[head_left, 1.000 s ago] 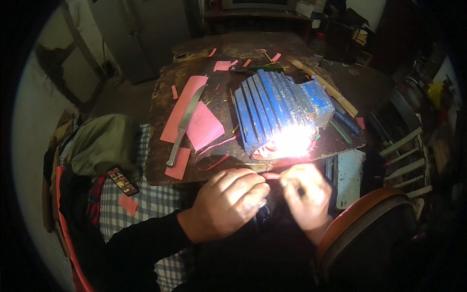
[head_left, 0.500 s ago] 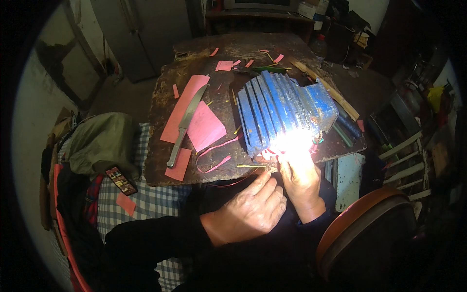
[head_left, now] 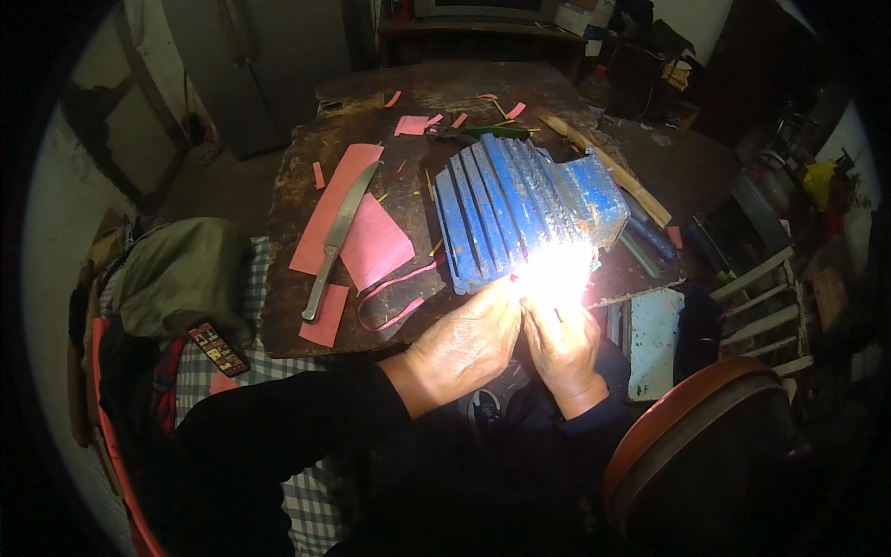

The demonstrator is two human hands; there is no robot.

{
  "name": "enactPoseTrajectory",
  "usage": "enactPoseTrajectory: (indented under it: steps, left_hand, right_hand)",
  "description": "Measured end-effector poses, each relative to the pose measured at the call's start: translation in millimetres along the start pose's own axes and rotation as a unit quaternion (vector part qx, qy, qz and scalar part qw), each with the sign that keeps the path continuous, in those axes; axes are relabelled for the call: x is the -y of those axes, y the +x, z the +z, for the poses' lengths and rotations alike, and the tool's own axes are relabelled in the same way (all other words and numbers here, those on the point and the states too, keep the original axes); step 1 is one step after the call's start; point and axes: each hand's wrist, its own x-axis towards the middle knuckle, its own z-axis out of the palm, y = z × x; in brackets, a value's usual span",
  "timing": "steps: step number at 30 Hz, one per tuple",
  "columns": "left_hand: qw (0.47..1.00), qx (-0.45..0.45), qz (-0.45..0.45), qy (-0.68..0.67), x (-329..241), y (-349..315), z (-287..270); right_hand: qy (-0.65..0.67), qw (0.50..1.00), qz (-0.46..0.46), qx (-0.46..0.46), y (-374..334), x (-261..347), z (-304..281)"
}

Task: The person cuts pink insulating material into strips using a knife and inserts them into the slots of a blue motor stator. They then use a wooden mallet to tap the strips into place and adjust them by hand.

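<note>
A blue ribbed, fan-like folded sheet (head_left: 520, 209) lies on the dark wooden table (head_left: 297, 325). A very bright glare (head_left: 555, 274) covers its near edge. My left hand (head_left: 464, 342) and my right hand (head_left: 561, 351) are pressed close together at that edge, fingers curled and pointing into the glare. The fingertips and anything between them are washed out by the light. My dark sleeves come in from the lower edge.
A long knife (head_left: 336, 243) lies across pink paper sheets (head_left: 371, 243) left of the blue sheet, with a pink strip loop (head_left: 394, 295) nearby. Small pink scraps lie at the far side. A phone (head_left: 218, 347) rests on checked cloth at left. A brown round chair back (head_left: 691, 436) stands at lower right.
Both hands have moved up from my lap to the near edge of the blue sheet and closed together. The thin stick seen between them earlier is no longer visible.
</note>
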Motion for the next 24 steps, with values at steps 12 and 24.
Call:
enactPoseTrajectory:
  steps: [12, 24]
  left_hand:
    - [0.999, -0.045, 0.005, 0.011, 5, 1, -1]
    - [0.999, -0.017, 0.033, 0.008, 4, -19, -9]
  right_hand:
    - [-0.026, 0.998, -0.059, 0.016, 11, -8, -8]
    - [-0.005, 0.998, -0.063, 0.01, 16, -16, 1]
